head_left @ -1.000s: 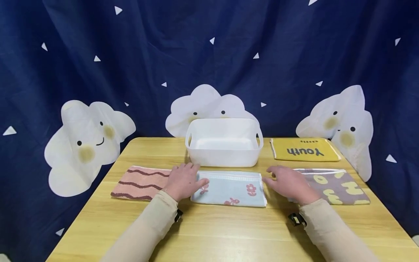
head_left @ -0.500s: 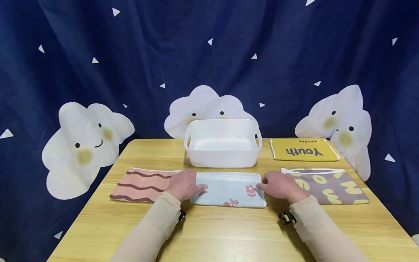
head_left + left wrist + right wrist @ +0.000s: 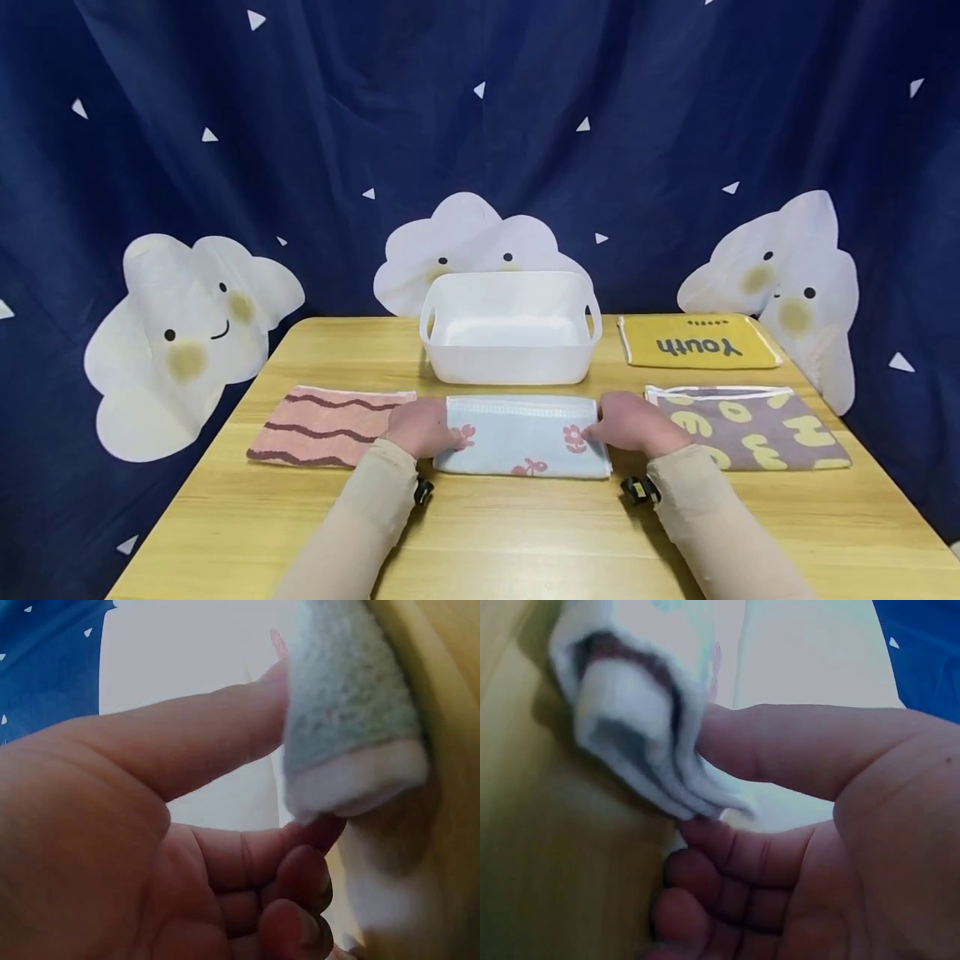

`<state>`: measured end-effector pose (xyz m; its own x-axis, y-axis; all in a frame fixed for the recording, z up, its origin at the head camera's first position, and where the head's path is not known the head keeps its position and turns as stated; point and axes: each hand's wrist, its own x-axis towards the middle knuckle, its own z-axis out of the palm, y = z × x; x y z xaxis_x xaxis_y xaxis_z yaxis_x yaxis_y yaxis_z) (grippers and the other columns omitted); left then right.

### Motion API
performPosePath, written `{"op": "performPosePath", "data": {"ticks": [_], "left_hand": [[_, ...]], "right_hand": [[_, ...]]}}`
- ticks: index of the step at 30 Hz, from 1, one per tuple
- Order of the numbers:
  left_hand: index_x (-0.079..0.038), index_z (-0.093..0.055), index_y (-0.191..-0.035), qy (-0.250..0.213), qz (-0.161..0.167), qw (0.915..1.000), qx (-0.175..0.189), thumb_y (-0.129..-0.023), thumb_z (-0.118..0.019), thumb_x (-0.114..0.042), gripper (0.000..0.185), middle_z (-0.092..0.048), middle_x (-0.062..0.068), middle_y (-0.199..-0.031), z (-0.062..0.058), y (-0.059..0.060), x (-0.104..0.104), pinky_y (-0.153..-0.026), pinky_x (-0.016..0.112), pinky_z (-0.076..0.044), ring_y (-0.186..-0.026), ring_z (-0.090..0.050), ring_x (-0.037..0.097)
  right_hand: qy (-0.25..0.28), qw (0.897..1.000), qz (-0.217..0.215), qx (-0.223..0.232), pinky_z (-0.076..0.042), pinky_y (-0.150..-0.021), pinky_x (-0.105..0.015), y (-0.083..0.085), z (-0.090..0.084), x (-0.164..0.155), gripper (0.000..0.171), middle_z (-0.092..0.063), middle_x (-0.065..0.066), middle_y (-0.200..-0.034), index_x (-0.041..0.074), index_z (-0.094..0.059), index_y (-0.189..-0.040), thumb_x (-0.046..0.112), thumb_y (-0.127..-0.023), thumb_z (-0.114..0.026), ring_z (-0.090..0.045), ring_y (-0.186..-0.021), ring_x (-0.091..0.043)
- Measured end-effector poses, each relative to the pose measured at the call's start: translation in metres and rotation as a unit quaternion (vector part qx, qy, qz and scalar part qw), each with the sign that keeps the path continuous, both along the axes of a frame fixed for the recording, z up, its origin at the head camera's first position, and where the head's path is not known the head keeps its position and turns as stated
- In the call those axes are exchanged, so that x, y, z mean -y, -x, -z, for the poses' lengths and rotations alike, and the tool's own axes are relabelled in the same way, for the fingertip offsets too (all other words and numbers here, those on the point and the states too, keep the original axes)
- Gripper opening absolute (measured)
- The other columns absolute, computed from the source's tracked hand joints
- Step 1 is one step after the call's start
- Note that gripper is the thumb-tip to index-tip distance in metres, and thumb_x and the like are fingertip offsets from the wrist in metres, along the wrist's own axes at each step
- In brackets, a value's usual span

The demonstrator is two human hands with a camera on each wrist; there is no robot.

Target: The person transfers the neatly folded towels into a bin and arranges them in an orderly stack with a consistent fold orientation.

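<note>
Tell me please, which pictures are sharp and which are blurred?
Head view: sharp, evenly lit, both hands at the blue towel. Left wrist view: left hand and towel edge soft, too close. Right wrist view: right hand also blurred, table a yellow smear.

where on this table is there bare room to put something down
Bare wood runs along the near edge of the table, in front of the towels and between the sleeves. More lies left of the white basket, behind the pink striped towel. The middle row is crowded: both hands pinch the blue floral towel.

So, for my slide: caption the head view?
Both hands, left hand and right hand, pinch the folded blue towel before a white basket.
</note>
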<state>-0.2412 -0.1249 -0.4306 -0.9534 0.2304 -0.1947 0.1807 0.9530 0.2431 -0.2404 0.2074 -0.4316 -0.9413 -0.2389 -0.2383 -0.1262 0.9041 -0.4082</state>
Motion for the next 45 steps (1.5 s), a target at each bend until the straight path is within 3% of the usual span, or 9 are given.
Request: {"op": "performPosePath", "data": {"ticks": [5, 11, 16, 24, 30, 36, 39, 45], "left_hand": [[-0.014, -0.06, -0.063, -0.025, 0.009, 0.9996, 0.004, -0.091, -0.067, -0.055, 0.05, -0.051, 0.0, -0.059, -0.002, 0.001, 0.002, -0.052, 0.034, -0.039, -0.053, -0.052, 0.019], [-0.014, -0.062, -0.064, -0.014, 0.023, 0.9996, 0.011, -0.093, -0.067, -0.05, 0.046, -0.05, 0.0, -0.06, 0.001, 0.006, 0.004, -0.052, 0.033, -0.039, -0.055, -0.05, 0.018], [-0.014, -0.062, -0.07, -0.008, 0.044, 0.999, 0.008, -0.095, -0.067, -0.042, 0.037, -0.053, 0.001, -0.063, 0.004, 0.009, 0.005, -0.054, 0.033, -0.04, -0.057, -0.051, 0.018], [-0.014, -0.058, -0.068, -0.026, 0.071, 0.9971, -0.01, -0.096, -0.066, -0.034, 0.036, -0.047, 0.0, -0.059, 0.001, 0.01, 0.007, -0.053, 0.033, -0.037, -0.054, -0.047, 0.018], [-0.014, -0.056, -0.068, -0.016, 0.062, 0.9977, -0.022, -0.096, -0.068, -0.035, 0.037, -0.048, 0.0, -0.06, -0.001, 0.009, 0.007, -0.053, 0.032, -0.036, -0.054, -0.047, 0.018], [-0.014, -0.057, -0.066, -0.003, 0.042, 0.9991, -0.01, -0.094, -0.069, -0.038, 0.039, -0.054, 0.001, -0.061, -0.002, 0.004, 0.003, -0.053, 0.034, -0.041, -0.056, -0.052, 0.019], [-0.013, -0.056, -0.065, -0.019, 0.039, 0.9991, 0.0, -0.096, -0.067, -0.036, 0.04, -0.051, 0.001, -0.06, 0.001, 0.004, 0.002, -0.051, 0.033, -0.04, -0.054, -0.05, 0.018], [-0.016, -0.052, -0.058, -0.063, 0.039, 0.9971, 0.014, -0.094, -0.065, -0.047, 0.049, -0.044, -0.003, -0.054, 0.01, 0.008, 0.005, -0.047, 0.031, -0.037, -0.048, -0.046, 0.015]], "right_hand": [[0.015, 1.0, -0.021, -0.001, -0.043, -0.065, -0.039, 0.0, -0.006, -0.003, 0.019, -0.058, -0.006, -0.079, 0.008, -0.062, -0.082, 0.024, -0.09, -0.071, -0.052, -0.069, -0.022], [0.018, 0.999, -0.033, -0.001, -0.042, -0.063, -0.037, 0.001, -0.005, -0.005, 0.016, -0.058, -0.005, -0.077, 0.01, -0.061, -0.078, 0.019, -0.09, -0.064, -0.051, -0.067, -0.021], [0.007, 0.999, -0.041, -0.007, -0.042, -0.062, -0.038, 0.002, -0.002, -0.007, 0.016, -0.059, -0.004, -0.078, 0.011, -0.062, -0.078, 0.022, -0.09, -0.063, -0.051, -0.067, -0.021], [0.006, 0.999, -0.038, -0.025, -0.041, -0.062, -0.037, 0.003, -0.003, -0.01, 0.018, -0.057, -0.003, -0.075, 0.012, -0.06, -0.077, 0.024, -0.09, -0.063, -0.051, -0.066, -0.02], [0.014, 0.998, -0.046, -0.051, -0.039, -0.06, -0.035, 0.004, -0.006, -0.013, 0.022, -0.052, -0.001, -0.068, 0.014, -0.055, -0.072, 0.023, -0.09, -0.062, -0.048, -0.062, -0.018], [0.006, 0.997, -0.048, -0.063, -0.039, -0.059, -0.035, 0.004, -0.007, -0.012, 0.022, -0.051, -0.001, -0.067, 0.014, -0.054, -0.07, 0.022, -0.09, -0.061, -0.048, -0.061, -0.018], [-0.002, 0.998, -0.046, -0.053, -0.04, -0.061, -0.036, 0.006, -0.005, -0.011, 0.02, -0.055, -0.002, -0.071, 0.014, -0.057, -0.073, 0.023, -0.09, -0.062, -0.05, -0.065, -0.019], [0.002, 0.997, -0.048, -0.059, -0.04, -0.06, -0.035, 0.007, -0.007, -0.011, 0.022, -0.053, -0.001, -0.069, 0.015, -0.056, -0.071, 0.024, -0.09, -0.061, -0.049, -0.063, -0.019]]}}
